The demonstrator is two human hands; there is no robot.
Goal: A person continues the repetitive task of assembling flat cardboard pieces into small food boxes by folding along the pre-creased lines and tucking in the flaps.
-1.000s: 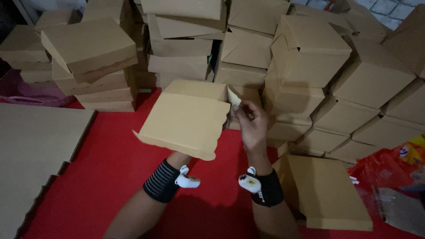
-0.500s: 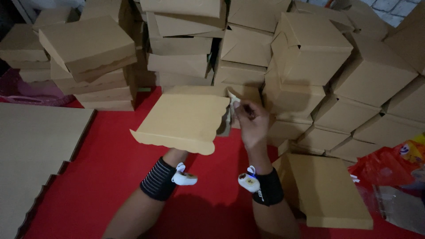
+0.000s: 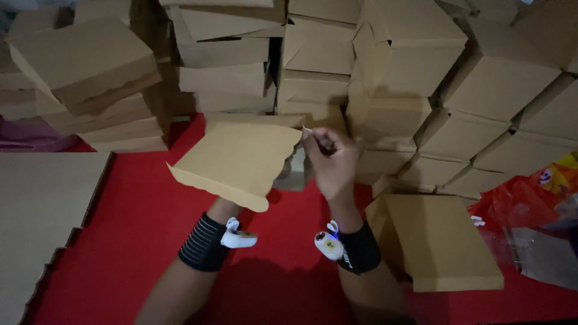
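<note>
**Box in the air, right fingers at its far corner**

Head view: the box (image 3: 235, 161) is held up over the red mat (image 3: 132, 216), lid tilted, long side running left to right; the right hand (image 3: 330, 164) sits just right of it, fingers pinched on a small flap at the top right corner (the nearer hand to that edge); the left hand is under the box, hidden past the wrist (image 3: 208, 241), so its grip cannot be told; the flap itself is too small to read; stacks (image 3: 415, 78) wall the back; a flat box (image 3: 439, 241) lies right.
</note>
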